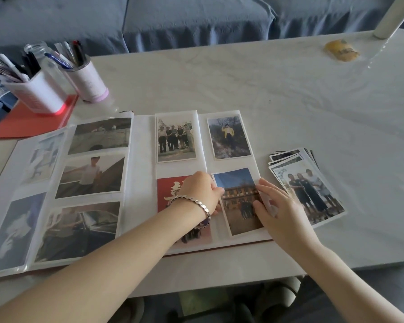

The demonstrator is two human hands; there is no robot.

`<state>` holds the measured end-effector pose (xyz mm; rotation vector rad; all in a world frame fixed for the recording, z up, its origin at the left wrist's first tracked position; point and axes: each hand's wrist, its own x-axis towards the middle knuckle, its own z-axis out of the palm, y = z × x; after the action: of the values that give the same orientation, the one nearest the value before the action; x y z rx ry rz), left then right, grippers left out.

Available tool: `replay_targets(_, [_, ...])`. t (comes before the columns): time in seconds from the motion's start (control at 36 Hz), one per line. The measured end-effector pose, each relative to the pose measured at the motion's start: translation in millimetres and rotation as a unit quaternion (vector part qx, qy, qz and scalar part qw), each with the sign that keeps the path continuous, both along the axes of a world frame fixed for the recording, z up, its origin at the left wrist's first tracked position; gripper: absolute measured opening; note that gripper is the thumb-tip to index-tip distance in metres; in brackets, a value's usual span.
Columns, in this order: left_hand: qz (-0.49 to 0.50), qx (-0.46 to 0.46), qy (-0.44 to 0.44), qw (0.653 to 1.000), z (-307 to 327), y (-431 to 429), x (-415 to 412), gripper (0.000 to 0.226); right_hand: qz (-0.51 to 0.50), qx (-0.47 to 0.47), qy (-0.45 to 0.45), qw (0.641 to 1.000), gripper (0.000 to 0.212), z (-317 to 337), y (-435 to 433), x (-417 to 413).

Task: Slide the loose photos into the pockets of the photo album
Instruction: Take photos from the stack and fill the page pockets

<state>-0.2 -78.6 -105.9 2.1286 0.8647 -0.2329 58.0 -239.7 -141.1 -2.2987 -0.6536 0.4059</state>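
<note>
The photo album [140, 183] lies open on the table, with photos in the pockets of both pages. On the right page, a photo of a building under a blue sky [237, 194] sits at the lower right pocket. My left hand [202, 191], with a silver bracelet on the wrist, pinches this photo's left edge. My right hand [278, 206] lies with straight fingers on the photo's right edge and the clear pocket film there. A fanned stack of loose photos [306, 185] rests on the table just right of the album, beside my right hand.
Two white cups full of pens [40, 89] [86, 78] and a clear bottle stand at the back left on a red folder [30, 117]. A yellow object [342, 50] lies far right near a white pole. A blue sofa runs behind the table.
</note>
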Motion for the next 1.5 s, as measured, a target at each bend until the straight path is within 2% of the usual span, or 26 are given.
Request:
replay_targets(0.08, [0.02, 0.019, -0.016, 0.999, 0, 0, 2, 0.015, -0.003, 0.001, 0.004, 1.0, 0.042, 0, -1, 0])
replay_targets(0.19, [0.047, 0.044, -0.038, 0.997, -3, -2, 3, 0.023, -0.006, 0.003, 0.01, 1.0, 0.041, 0, 0, 1])
replay_targets(0.31, [0.072, 0.071, -0.07, 0.992, -7, -3, 4, 0.046, -0.001, -0.003, 0.005, 1.0, 0.04, 0, -1, 1])
replay_targets(0.5, [0.099, 0.058, -0.105, 0.988, -8, -2, 5, 0.04, 0.013, -0.007, -0.011, 1.0, 0.039, -3, -3, 2])
replay_targets(0.86, [0.103, -0.02, -0.03, 0.994, -7, 12, 16, 0.045, 0.021, -0.018, -0.026, 0.999, 0.04, -6, -3, 0])
replay_targets(1.06, [0.076, -0.023, -0.024, 0.997, -9, -7, 15, 0.077, 0.024, 0.006, -0.03, 0.999, 0.04, -8, -3, 2])
replay_targets(1.22, [0.058, -0.031, -0.03, 0.997, -9, -3, 12, 0.085, 0.018, 0.021, -0.019, 0.999, 0.041, -7, -3, 2])
replay_targets(1.33, [0.024, -0.024, -0.033, 0.999, -10, 2, 10, 0.082, 0.016, 0.018, -0.028, 0.999, 0.04, -7, -3, 2])
replay_targets(1.5, [-0.004, -0.015, -0.038, 0.999, -11, 2, 14, 0.053, 0.014, 0.012, -0.035, 0.999, 0.038, -4, 1, 5])
